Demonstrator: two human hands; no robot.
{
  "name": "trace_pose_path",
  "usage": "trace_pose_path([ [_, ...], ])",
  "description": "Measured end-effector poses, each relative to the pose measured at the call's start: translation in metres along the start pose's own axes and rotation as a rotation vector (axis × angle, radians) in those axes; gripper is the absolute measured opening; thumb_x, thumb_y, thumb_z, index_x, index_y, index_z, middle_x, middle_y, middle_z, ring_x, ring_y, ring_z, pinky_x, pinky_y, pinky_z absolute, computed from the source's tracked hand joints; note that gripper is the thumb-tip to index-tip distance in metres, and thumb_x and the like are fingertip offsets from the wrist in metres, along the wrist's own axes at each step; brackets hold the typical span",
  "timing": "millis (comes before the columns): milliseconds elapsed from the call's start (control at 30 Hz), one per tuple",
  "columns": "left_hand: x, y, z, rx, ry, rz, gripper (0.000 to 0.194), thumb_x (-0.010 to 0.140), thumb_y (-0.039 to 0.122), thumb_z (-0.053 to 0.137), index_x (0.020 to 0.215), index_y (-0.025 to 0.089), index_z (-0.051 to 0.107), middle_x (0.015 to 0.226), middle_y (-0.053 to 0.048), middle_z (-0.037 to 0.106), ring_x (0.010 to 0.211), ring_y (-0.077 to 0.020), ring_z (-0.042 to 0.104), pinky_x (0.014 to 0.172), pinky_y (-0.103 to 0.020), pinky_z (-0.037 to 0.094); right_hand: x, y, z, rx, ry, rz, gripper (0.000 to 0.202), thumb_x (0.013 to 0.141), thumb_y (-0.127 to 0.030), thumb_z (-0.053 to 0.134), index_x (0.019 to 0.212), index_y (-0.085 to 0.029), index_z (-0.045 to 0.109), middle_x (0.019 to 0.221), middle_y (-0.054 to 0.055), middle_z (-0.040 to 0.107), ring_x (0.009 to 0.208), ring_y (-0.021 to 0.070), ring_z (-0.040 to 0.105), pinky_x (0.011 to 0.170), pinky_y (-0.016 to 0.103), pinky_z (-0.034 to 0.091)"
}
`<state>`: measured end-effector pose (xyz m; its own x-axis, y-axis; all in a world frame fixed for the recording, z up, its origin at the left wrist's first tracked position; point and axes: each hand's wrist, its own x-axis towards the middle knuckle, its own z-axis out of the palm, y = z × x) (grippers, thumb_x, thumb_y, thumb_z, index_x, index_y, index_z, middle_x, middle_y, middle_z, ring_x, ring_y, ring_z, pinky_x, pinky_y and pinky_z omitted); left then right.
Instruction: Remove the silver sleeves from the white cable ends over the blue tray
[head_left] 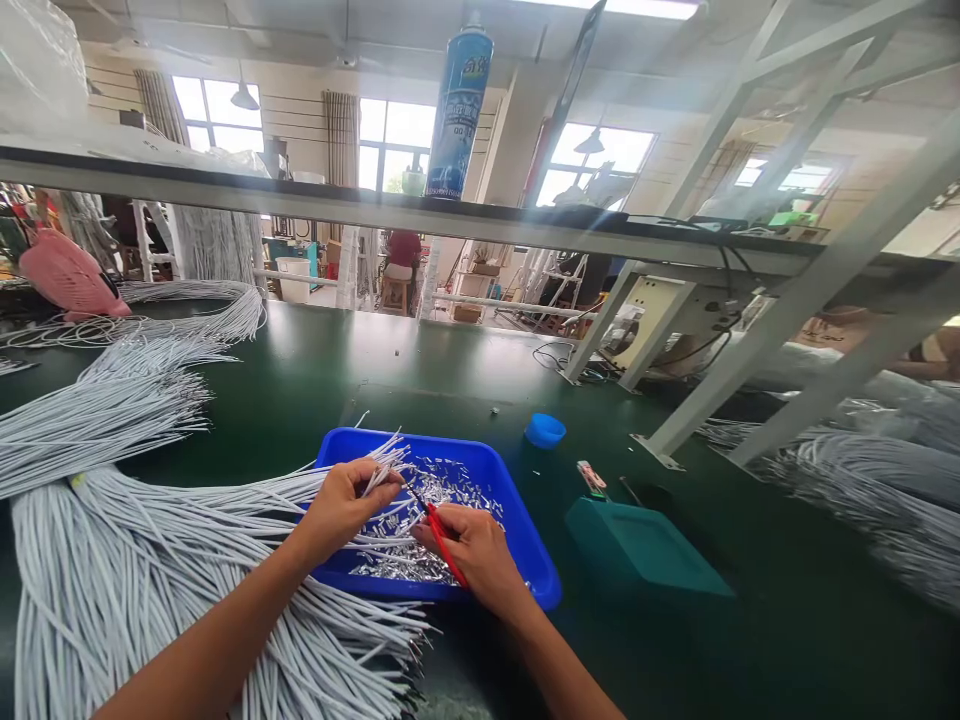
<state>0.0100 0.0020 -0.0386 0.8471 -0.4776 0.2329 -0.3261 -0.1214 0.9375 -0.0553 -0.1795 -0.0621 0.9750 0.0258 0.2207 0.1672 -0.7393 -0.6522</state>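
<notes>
My left hand (346, 502) pinches the ends of a few white wires (379, 470) over a blue tray (517, 520). Touching those wire ends is the tip of a red-handled tool (441, 540), gripped by my right hand (474, 552). The tray holds several small silver bits (442, 485). A big sheaf of white wires (150, 570) spreads across the green table (787, 640) under my left forearm.
More white wire bundles (112, 400) lie at the left and at the right (885, 490). A small blue cap (544, 430) and a teal box (645, 550) sit right of the tray. Overhead, a blue spray can (459, 105) stands on a shelf. A pink object (71, 280) lies at far left.
</notes>
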Motion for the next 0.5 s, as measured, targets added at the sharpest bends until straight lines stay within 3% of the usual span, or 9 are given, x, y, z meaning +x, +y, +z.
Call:
trace_pose_path([
  [267, -0.0006, 0.0018, 0.0015, 0.083, 0.064, 0.043, 0.022, 0.073, 0.036, 0.066, 0.078, 0.015, 0.069, 0.068, 0.001, 0.050, 0.059, -0.0101, 0.043, 0.055, -0.022, 0.032, 0.0003, 0.0000, 0.0004, 0.192, -0.102, -0.014, 0.040, 0.080, -0.049, 0.052, 0.060, -0.015, 0.056, 0.059, -0.001, 0.048, 0.057, 0.0106, 0.041, 0.053, 0.024, 0.026],
  [433, -0.0015, 0.0030, 0.0026, 0.122, 0.091, 0.083, 0.021, 0.074, 0.036, 0.065, 0.076, 0.016, 0.069, 0.067, 0.000, 0.051, 0.061, -0.0111, 0.045, 0.056, -0.023, 0.032, -0.0012, -0.0031, 0.0042, 0.141, -0.048, 0.003, 0.044, 0.081, -0.049, 0.051, 0.053, -0.016, 0.047, 0.055, -0.003, 0.042, 0.054, 0.0099, 0.037, 0.051, 0.023, 0.025],
  [500, -0.0014, 0.0008, 0.0026, 0.016, 0.031, 0.032, 0.026, 0.076, 0.039, 0.062, 0.073, 0.014, 0.068, 0.064, 0.000, 0.050, 0.059, -0.0109, 0.044, 0.055, -0.023, 0.032, -0.0018, -0.0054, 0.0061, 0.105, -0.003, 0.010, 0.045, 0.081, -0.049, 0.051, 0.051, -0.016, 0.043, 0.054, -0.003, 0.040, 0.053, 0.0097, 0.037, 0.051, 0.023, 0.025],
])
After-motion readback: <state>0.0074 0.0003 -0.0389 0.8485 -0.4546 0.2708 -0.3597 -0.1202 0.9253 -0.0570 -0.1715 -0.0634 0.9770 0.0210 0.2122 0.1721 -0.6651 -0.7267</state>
